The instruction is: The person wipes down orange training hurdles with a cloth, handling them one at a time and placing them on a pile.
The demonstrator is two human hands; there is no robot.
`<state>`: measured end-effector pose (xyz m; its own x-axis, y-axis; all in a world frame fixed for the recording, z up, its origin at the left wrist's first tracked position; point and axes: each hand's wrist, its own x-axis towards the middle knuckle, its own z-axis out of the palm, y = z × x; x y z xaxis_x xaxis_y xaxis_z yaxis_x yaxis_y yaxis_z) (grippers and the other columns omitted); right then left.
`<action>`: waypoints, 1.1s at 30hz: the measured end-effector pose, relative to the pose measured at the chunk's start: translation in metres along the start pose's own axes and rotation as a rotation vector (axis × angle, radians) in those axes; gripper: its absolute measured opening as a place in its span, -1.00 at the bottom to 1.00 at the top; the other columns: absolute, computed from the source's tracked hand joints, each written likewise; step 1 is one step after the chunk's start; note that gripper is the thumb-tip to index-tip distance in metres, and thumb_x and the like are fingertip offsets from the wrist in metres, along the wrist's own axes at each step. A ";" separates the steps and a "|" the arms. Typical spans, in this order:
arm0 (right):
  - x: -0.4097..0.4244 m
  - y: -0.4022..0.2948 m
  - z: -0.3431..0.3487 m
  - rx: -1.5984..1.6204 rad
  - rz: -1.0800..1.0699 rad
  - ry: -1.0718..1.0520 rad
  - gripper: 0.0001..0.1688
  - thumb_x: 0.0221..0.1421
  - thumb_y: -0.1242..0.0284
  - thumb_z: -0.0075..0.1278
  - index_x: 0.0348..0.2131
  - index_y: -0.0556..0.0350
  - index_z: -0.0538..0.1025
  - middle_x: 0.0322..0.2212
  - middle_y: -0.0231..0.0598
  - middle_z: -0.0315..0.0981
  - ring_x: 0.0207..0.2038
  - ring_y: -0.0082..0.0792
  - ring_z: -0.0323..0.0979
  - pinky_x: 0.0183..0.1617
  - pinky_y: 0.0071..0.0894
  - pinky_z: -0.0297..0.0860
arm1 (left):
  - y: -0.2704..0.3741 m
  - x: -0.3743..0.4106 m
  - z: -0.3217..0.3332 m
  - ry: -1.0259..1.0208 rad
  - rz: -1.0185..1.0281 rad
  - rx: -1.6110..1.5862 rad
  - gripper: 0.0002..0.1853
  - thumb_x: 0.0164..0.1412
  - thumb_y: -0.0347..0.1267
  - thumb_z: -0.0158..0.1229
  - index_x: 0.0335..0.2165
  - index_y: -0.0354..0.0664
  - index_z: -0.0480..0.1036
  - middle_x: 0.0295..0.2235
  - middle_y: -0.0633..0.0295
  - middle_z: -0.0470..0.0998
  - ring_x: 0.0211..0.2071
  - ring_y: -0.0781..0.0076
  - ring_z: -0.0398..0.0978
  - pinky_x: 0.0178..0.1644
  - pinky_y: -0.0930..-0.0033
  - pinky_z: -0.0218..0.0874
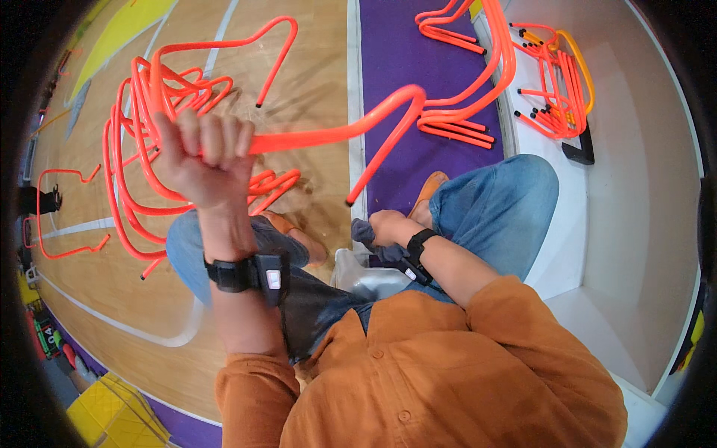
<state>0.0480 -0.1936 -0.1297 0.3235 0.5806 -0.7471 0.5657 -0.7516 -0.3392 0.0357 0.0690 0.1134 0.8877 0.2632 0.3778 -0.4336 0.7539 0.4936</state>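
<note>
My left hand (210, 154) is raised and closed around the bar of an orange tubular hurdle (313, 136), whose bent leg ends in a black cap. Low between my knees, my right hand (389, 227) grips a dark grey cloth (364, 231), apart from the hurdle. Several more orange hurdles (116, 162) stand nested on the floor beyond and beside my left hand. Another group of orange hurdles (501, 73) stands on the purple strip to the right. A clear plastic container (358, 274), partly hidden, is below my right hand.
On the white ledge (538, 151) at the right lies a stack of orange and yellow hurdles (571, 101). A single orange hurdle (40, 213) is on the wooden floor (140, 291) at the far left. Yellow boxes (117, 411) are at the lower left.
</note>
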 end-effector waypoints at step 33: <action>-0.008 0.012 -0.020 0.132 -0.110 0.171 -0.62 -0.15 0.35 0.20 -0.30 0.21 0.56 -0.30 0.11 0.53 -0.19 0.06 0.50 -0.12 -0.07 0.43 | -0.030 -0.032 -0.155 0.723 -0.155 1.178 -0.56 0.26 -0.21 0.11 -0.70 -0.12 0.28 -0.80 0.34 0.28 -0.82 0.54 0.22 -0.74 0.46 0.07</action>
<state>0.0671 -0.2005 -0.1165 0.3959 0.6971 -0.5977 0.5044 -0.7090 -0.4928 0.0439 0.1309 -0.0351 0.6638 0.7465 -0.0465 0.1225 -0.0471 0.9914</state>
